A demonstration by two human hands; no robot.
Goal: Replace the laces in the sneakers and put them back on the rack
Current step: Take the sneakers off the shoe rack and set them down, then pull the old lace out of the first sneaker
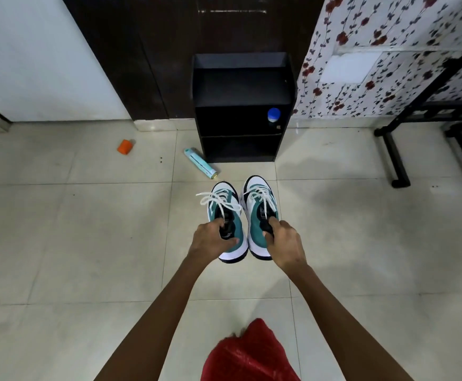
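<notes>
Two white and teal sneakers with white laces tied in bows are held side by side above the tiled floor, toes pointing away from me. My left hand (212,240) grips the left sneaker (228,215) at its heel collar, fingers inside the opening. My right hand (284,242) grips the right sneaker (260,213) the same way. The black shoe rack (242,105) stands straight ahead against the dark wall, its shelves open toward me.
A blue-capped bottle (273,116) sits on the rack's middle shelf at the right. A light blue tube (201,163) lies on the floor left of the rack, an orange object (125,147) farther left. A black metal frame (427,125) stands at the right. Red cloth (249,353) shows below.
</notes>
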